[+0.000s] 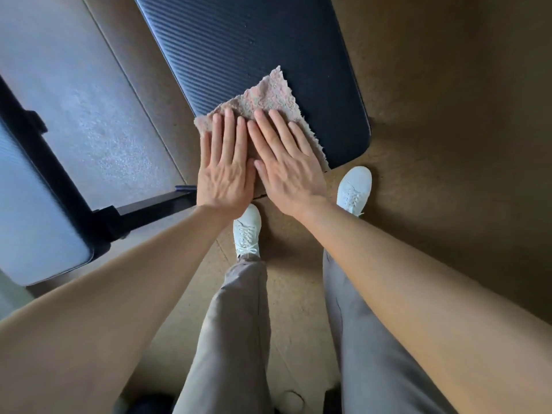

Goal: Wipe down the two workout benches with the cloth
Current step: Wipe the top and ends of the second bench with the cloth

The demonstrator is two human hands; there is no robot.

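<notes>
A dark padded workout bench (245,40) runs from the top of the head view down to the middle, its near end right in front of me. A pinkish-beige cloth (268,95) lies flat on that near end. My left hand (225,171) and my right hand (286,168) press side by side on the cloth, palms down, fingers straight and slightly spread. The hands hide the cloth's near part. A second bench pad (33,222), washed pale by glare, sits at the lower left on a black frame (59,174).
Brown speckled floor (448,144) surrounds the benches. A black frame bar (149,206) reaches from the left bench toward my hands. My two white shoes (354,186) stand just below the bench's near end. A pale glare patch (74,85) covers the floor at left.
</notes>
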